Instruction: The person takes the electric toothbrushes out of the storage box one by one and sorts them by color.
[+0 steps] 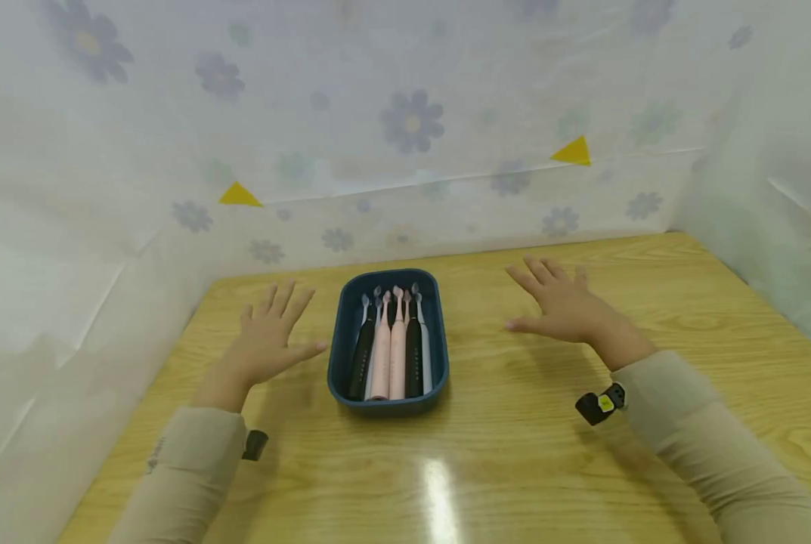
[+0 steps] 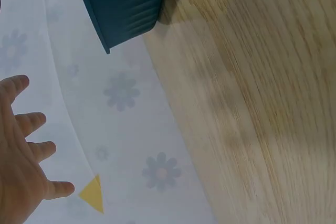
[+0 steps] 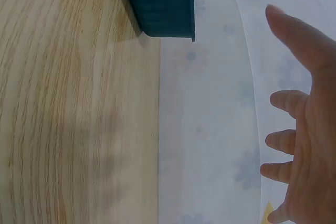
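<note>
A dark blue plastic bin [image 1: 389, 409] stands on the wooden table, holding several electric toothbrushes. Pink toothbrushes [image 1: 397, 355] lie in the middle, with a black toothbrush [image 1: 361, 359] at the left side and a light grey toothbrush [image 1: 425, 351] along the right wall; all their heads point to the far end. To the left of the bin, my left hand [image 1: 267, 344] is spread over the table, its thumb nearest the rim. My right hand [image 1: 564, 306] is spread likewise, farther off on the right. Neither hand holds anything. Both wrist views show the bin's ribbed outer wall [image 2: 128, 9].
The wooden table [image 1: 514, 468] reaches back to a white flower-print sheet [image 1: 351, 136], which also hangs at both sides. Yellow triangles [image 1: 240, 195] are stuck on the sheet. A black strap device [image 1: 598, 404] sits at the right wrist, another [image 1: 255, 445] at the left.
</note>
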A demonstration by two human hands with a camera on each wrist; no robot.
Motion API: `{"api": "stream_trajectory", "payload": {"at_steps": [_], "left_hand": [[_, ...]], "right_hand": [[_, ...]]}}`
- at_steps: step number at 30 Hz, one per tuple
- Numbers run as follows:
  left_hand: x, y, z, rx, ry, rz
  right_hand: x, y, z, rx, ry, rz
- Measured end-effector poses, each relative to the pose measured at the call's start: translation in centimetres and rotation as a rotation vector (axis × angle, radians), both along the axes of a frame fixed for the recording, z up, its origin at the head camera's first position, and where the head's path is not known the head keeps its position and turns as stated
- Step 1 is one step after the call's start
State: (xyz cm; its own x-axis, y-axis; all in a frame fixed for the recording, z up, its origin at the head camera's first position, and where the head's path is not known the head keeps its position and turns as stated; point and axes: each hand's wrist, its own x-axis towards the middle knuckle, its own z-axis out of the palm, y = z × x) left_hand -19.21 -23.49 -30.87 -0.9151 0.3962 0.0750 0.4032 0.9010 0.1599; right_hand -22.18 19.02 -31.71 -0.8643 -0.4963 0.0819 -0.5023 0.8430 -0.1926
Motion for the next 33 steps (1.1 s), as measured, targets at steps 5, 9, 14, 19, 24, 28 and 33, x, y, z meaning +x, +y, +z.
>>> {"api": "stream_trajectory", "payload": {"at_steps": [5, 9, 14, 19, 24, 28, 33], "left_hand": [[0.3, 0.5, -0.3, 0.015, -0.001, -0.013], [0.4, 0.9, -0.5, 0.013, 0.006, -0.02], [0.3, 1.3, -0.5, -0.005, 0.025, -0.039], [0.4, 1.7, -0.7, 0.002, 0.033, -0.056], [0.4, 2.0, -0.9, -0.024, 0.04, -0.067], [0.2, 2.1, -1.3, -0.039, 0.04, -0.076], [0.2, 2.1, -1.9, -0.029, 0.031, -0.084]], "right_hand": [[0.0, -1.2, -0.3, 0.007, -0.008, 0.029], [-0.1, -2.2, -0.5, 0.014, 0.01, 0.056], [0.1, -3.1, -0.7, 0.001, 0.025, 0.079], [0.4, -4.1, -0.7, -0.02, 0.014, 0.109], [0.6, -5.2, -0.7, -0.028, 0.014, 0.137], [0.7, -5.9, -0.8, -0.032, 0.007, 0.157], [0.8, -6.7, -1.0, -0.039, -0.012, 0.178]]}}
